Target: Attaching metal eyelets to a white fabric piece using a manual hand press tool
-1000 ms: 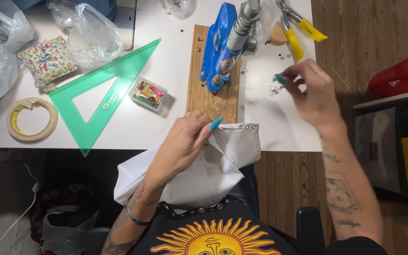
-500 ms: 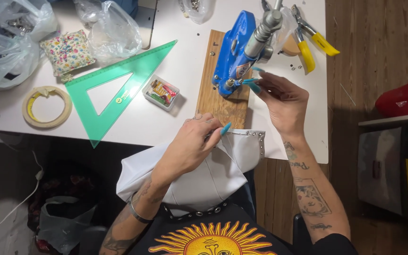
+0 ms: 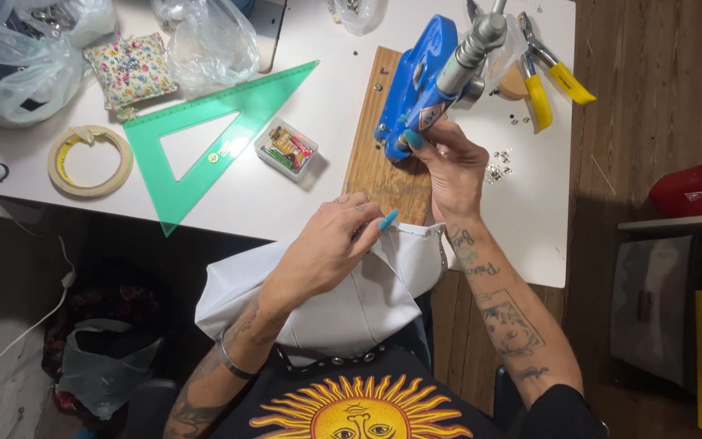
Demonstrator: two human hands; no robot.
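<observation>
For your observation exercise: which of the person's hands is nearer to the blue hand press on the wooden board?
The right. The right hand has its fingertips at the base of the blue hand press, touching it. The left hand rests lower down on the white fabric at the table edge, apart from the press.

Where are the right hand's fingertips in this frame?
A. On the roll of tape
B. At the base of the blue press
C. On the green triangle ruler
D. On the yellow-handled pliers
B: the right hand reaches up to the lower end of the blue press on the wooden board.
</observation>
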